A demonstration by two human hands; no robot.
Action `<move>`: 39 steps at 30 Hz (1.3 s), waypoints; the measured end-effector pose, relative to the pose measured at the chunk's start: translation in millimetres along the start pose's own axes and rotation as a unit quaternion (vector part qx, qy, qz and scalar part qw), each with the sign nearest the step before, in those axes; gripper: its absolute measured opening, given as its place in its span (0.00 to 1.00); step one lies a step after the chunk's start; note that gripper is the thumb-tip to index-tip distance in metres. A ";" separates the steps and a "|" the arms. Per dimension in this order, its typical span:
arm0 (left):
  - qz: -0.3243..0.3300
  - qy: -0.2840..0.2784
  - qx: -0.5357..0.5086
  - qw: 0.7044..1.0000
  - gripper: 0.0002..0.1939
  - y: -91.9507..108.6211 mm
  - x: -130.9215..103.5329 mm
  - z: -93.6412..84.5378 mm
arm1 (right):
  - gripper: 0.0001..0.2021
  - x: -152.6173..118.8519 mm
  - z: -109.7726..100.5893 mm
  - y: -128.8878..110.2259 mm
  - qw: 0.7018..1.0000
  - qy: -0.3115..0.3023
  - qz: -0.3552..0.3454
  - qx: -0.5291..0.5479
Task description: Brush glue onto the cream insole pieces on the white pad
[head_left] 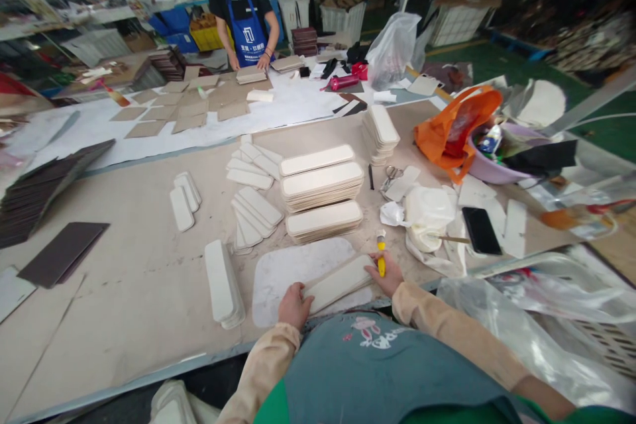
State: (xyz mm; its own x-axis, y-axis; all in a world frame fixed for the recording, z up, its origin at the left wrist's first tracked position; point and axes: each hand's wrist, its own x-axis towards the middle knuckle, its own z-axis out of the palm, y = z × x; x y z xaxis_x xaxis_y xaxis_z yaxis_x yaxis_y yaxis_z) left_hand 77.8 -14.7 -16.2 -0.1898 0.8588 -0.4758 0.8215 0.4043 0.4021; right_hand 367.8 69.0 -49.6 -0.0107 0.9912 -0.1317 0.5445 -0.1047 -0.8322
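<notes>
The white pad [338,283] lay pinned on the mat [278,271] under the flat left hand [294,305], the right hand [386,271] gripping a yellow brush [380,253], coating seemingly underway and needing a steady stroke.

left hand [294,305]: fingers curled, palm down | right hand [386,273]: fingers closed, gripping | both forearms bent inward
</notes>
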 end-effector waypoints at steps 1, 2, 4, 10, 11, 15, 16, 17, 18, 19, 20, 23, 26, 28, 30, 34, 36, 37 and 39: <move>0.004 0.001 0.000 1.000 0.15 0.0 0.1 0.1 | 0.15 -0.6 -0.3 -0.3 1.000 0.001 0.000 -0.003; 0.009 0.002 -0.001 1.000 0.15 0.0 0.2 0.4 | 0.15 -1.2 -0.5 -1.0 1.000 0.002 -0.001 -0.005; 0.016 0.004 0.001 1.000 0.15 -0.3 0.6 1.3 | 0.14 -2.5 -0.3 -3.2 1.000 0.009 -0.005 -0.009; 0.030 0.002 0.012 0.999 0.15 -0.9 1.3 2.6 | 0.13 -7.6 2.5 -8.3 0.999 0.028 -0.017 0.014; 0.031 0.000 0.013 0.999 0.15 -0.9 1.4 2.5 | 0.14 -8.5 2.9 -7.8 0.999 0.032 -0.013 0.020; 0.035 -0.007 0.021 0.999 0.16 -0.9 2.0 2.2 | 0.16 -11.0 3.5 -5.3 0.999 0.045 0.004 0.024; 0.037 -0.007 0.022 0.999 0.16 -1.0 1.9 2.2 | 0.16 -11.4 3.3 -5.5 0.999 0.048 0.008 0.023; 0.038 -0.007 0.024 0.999 0.16 -1.3 1.7 2.1 | 0.16 -11.8 2.9 -6.5 0.998 0.051 0.010 0.021; 0.040 -0.007 0.025 0.999 0.16 -1.8 1.3 1.9 | 0.16 -12.2 2.4 -8.2 0.998 0.055 0.012 0.020; 0.043 -0.005 0.027 0.999 0.16 -2.3 0.7 1.4 | 0.15 -12.8 1.5 -10.6 0.998 0.058 0.013 0.020; 0.050 -0.001 0.029 0.998 0.17 -2.8 0.0 0.6 | 0.16 -13.7 0.4 -13.8 0.998 0.060 0.014 0.025; 0.106 0.031 0.018 0.994 0.19 -1.7 -0.6 -5.5 | 0.18 -19.4 -5.7 -27.7 0.995 0.053 0.005 0.082; 0.196 0.047 -0.028 0.979 0.23 9.1 3.7 -17.3 | 0.21 -28.6 -15.9 -48.8 0.988 0.027 -0.019 0.153; 0.248 0.015 -0.066 0.966 0.28 23.0 10.0 -26.7 | 0.21 -34.1 -24.2 -67.1 0.983 0.001 -0.038 0.180; 0.285 -0.039 -0.105 0.952 0.33 40.2 17.8 -35.6 | 0.21 -36.8 -33.2 -88.4 0.978 -0.024 -0.061 0.200; 0.310 -0.170 -0.198 0.914 0.29 73.6 29.7 -45.9 | 0.21 -32.3 -53.0 -134.7 0.967 -0.042 -0.107 0.229; 0.291 -0.213 -0.249 0.899 0.19 87.1 30.7 -48.7 | 0.20 -26.3 -64.6 -155.6 0.965 -0.037 -0.134 0.223; 0.278 -0.222 -0.274 0.893 0.16 93.3 29.9 -50.6 | 0.20 -22.7 -70.8 -164.8 0.964 -0.031 -0.149 0.217; 0.259 -0.214 -0.325 0.884 0.16 105.6 25.9 -57.1 | 0.20 -14.9 -83.4 -180.1 0.962 -0.015 -0.176 0.207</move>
State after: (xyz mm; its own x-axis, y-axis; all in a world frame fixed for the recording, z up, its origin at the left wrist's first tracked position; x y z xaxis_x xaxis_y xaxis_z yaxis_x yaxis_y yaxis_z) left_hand 128.9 68.3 58.7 0.4560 0.8408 -0.2917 0.2294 0.2057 0.9514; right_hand 339.8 79.8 147.1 -0.1602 0.9690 0.1882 0.1216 0.2086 -0.9704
